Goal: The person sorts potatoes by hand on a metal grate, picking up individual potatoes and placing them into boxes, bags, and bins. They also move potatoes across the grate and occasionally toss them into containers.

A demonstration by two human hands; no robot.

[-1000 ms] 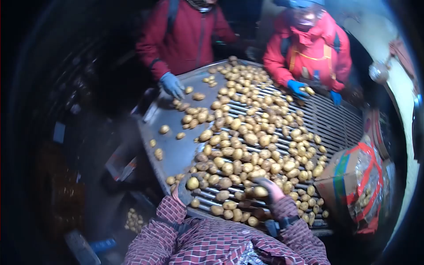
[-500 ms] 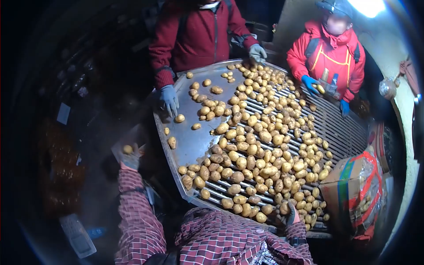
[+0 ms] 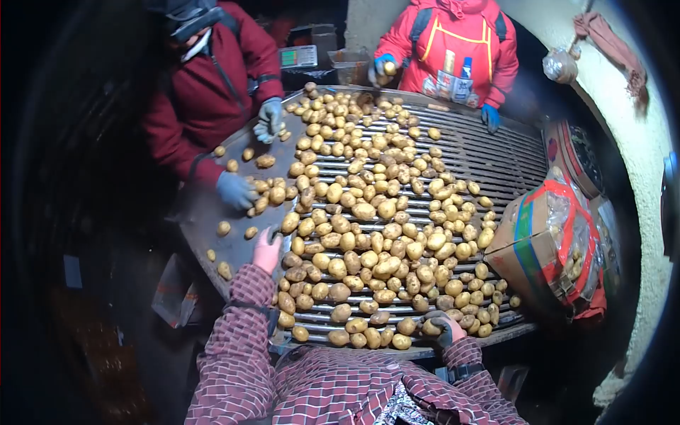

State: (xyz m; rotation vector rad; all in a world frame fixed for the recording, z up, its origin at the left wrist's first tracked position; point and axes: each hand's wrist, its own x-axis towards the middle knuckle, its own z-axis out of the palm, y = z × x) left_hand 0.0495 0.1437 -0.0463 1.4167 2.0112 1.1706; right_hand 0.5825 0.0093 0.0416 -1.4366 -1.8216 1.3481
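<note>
My left hand [image 3: 268,251], in a pink and dark glove, reaches over the left part of the sorting table with fingers extended. No potato shows in it; its fingertips are close to the potatoes along the slats' left edge. Near the front edge, my right hand [image 3: 449,330] curls its gloved fingers around a potato [image 3: 431,327]. Many loose potatoes [image 3: 386,208] of mixed sizes, some with dark soil on them, cover the metal slats [image 3: 467,152]. A few more lie on the smooth metal sheet [image 3: 230,244] at left.
Across at left, a co-worker's gloved hand [image 3: 236,190] touches potatoes. A second co-worker at the far side holds a potato [image 3: 389,68] in a blue glove. A taped cardboard box [image 3: 520,244] stands at the table's right edge. Behind is a scale [image 3: 297,57].
My left hand has come from off the table's left side, where it held a potato, to the potatoes' edge. My view has turned. The left co-worker's hands have shifted among the potatoes.
</note>
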